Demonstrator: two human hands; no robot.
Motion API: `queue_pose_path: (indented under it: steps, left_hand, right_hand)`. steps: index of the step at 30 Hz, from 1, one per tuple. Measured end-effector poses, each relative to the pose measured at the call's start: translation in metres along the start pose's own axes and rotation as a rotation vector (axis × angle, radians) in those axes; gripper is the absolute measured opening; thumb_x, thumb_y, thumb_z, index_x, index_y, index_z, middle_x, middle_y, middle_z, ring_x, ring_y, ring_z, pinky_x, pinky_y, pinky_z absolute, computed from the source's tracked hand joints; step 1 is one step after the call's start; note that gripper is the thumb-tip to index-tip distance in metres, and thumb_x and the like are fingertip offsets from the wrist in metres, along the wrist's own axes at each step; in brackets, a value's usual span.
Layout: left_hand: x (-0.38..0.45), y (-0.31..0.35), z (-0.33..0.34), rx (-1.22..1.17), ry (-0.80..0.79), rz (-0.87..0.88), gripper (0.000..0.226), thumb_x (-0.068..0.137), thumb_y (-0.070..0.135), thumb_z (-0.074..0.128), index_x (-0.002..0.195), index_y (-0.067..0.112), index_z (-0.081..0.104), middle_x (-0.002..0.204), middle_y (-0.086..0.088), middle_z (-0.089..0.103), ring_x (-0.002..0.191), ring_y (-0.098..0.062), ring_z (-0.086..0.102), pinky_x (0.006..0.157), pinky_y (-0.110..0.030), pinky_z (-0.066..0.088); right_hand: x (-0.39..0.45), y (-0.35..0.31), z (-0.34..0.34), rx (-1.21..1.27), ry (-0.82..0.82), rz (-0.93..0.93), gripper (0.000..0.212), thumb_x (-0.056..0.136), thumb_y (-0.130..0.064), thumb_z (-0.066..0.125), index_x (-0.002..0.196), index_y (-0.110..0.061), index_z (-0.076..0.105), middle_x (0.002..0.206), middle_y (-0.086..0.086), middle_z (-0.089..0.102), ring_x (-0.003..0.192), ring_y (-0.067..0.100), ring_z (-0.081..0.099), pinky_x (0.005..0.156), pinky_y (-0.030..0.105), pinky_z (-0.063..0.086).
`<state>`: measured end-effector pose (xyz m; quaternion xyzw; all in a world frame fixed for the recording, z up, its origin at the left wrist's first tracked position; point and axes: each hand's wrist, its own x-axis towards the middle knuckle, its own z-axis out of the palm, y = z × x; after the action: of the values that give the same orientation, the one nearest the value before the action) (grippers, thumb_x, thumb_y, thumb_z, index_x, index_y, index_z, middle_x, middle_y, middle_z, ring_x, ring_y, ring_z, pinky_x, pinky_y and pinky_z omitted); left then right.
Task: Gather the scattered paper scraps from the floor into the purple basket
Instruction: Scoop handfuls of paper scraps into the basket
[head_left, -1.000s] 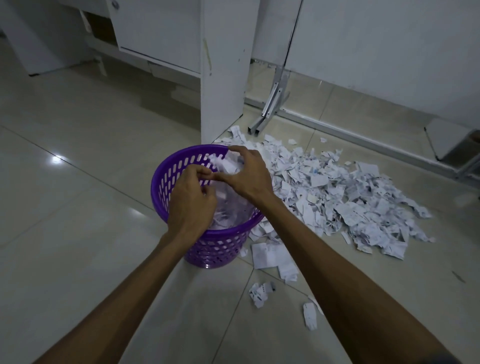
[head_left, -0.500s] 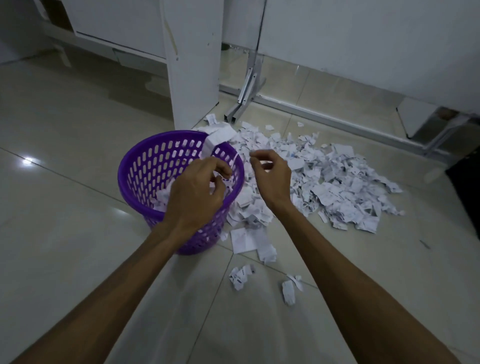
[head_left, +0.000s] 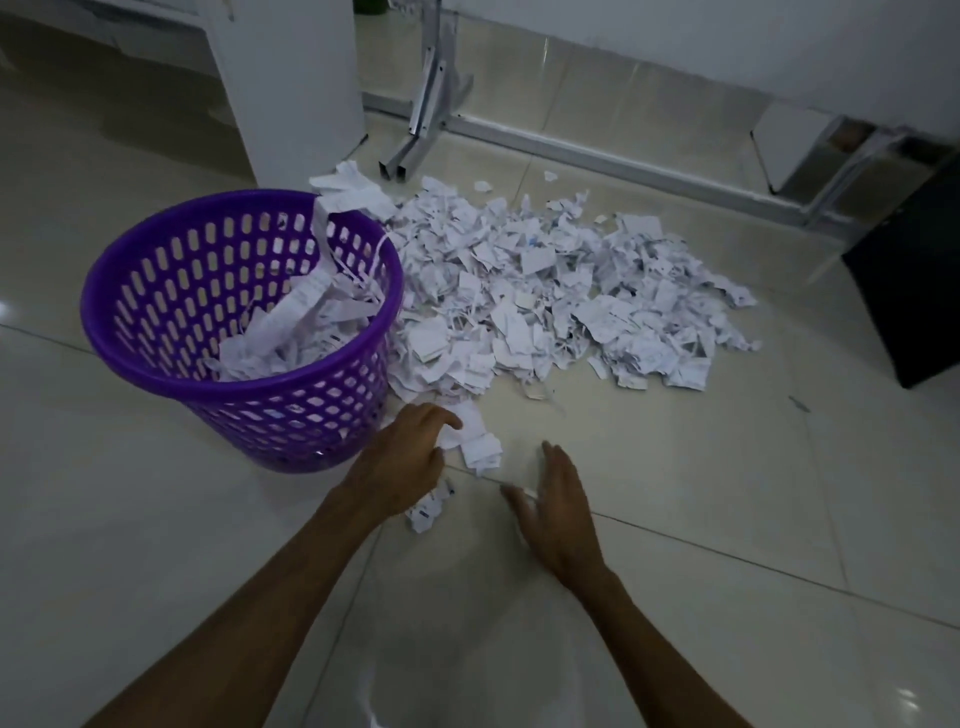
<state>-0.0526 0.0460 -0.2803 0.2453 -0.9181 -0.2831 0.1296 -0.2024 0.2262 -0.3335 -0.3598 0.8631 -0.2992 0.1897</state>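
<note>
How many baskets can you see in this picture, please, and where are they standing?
1. The purple basket stands upright on the floor tiles, left of the big pile of paper scraps, with scraps already inside it. No other basket shows in view.

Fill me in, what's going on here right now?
A person is clearing torn paper off a tiled floor into a purple basket, which already holds some scraps. The left hand touches a small clump of scraps beside the basket; the right hand reaches in low with its fingers extended. The large pile still lies on the floor.
</note>
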Motion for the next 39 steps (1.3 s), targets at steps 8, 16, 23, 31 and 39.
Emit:
queue_pose_path:
  steps: [8, 16, 23, 31, 39]
  left_hand:
    - [-0.015, -0.033, 0.037, 0.022, -0.122, -0.285, 0.08, 0.092, 0.034, 0.061, 0.154, 0.015, 0.015, 0.162, -0.004, 0.01, 0.148, -0.021, 0.008, 0.118, -0.036, 0.015]
    - [0.009, -0.047, 0.045, 0.035, -0.126, -0.198, 0.082, 0.078, 0.035, 0.074, 0.146, 0.012, 0.035, 0.15, -0.002, 0.032, 0.137, -0.019, 0.023, 0.11, -0.033, 0.029]
    - [0.021, -0.057, 0.038, -0.019, -0.147, -0.16, 0.053, 0.084, 0.006, 0.066, 0.135, 0.008, 0.052, 0.139, -0.008, 0.046, 0.13, -0.023, 0.039, 0.109, -0.03, 0.031]
    - [0.009, -0.055, 0.034, -0.245, -0.061, -0.231, 0.042, 0.083, -0.009, 0.049, 0.117, 0.01, 0.065, 0.12, -0.002, 0.062, 0.114, -0.015, 0.054, 0.102, -0.029, 0.042]
    - [0.015, -0.036, 0.024, -0.269, -0.117, -0.283, 0.041, 0.092, 0.002, 0.048, 0.126, 0.021, 0.059, 0.124, 0.004, 0.063, 0.112, -0.008, 0.057, 0.097, -0.028, 0.047]
  right_hand:
    - [-0.008, -0.003, 0.04, -0.266, -0.027, -0.201, 0.143, 0.058, -0.1, 0.044, 0.155, -0.013, -0.016, 0.162, 0.009, -0.022, 0.15, 0.024, -0.019, 0.122, 0.04, -0.002]
    - [0.035, -0.031, 0.054, -0.086, -0.151, -0.329, 0.145, 0.056, -0.089, 0.061, 0.154, -0.017, -0.018, 0.162, 0.011, -0.023, 0.149, 0.023, -0.024, 0.122, 0.053, -0.001]
    - [0.059, -0.04, 0.072, -0.158, -0.066, -0.385, 0.124, 0.068, -0.078, 0.065, 0.157, -0.019, 0.003, 0.163, 0.011, -0.014, 0.151, 0.027, -0.012, 0.122, 0.05, -0.002]
    - [0.059, -0.039, 0.07, -0.038, 0.022, -0.433, 0.057, 0.083, -0.035, 0.075, 0.131, -0.007, 0.06, 0.139, 0.019, 0.051, 0.136, 0.035, 0.038, 0.114, 0.05, 0.03]
    - [0.076, -0.042, 0.049, -0.213, -0.058, -0.547, 0.02, 0.093, -0.01, 0.06, 0.108, 0.0, 0.069, 0.103, 0.02, 0.064, 0.099, 0.036, 0.055, 0.083, 0.04, 0.041]
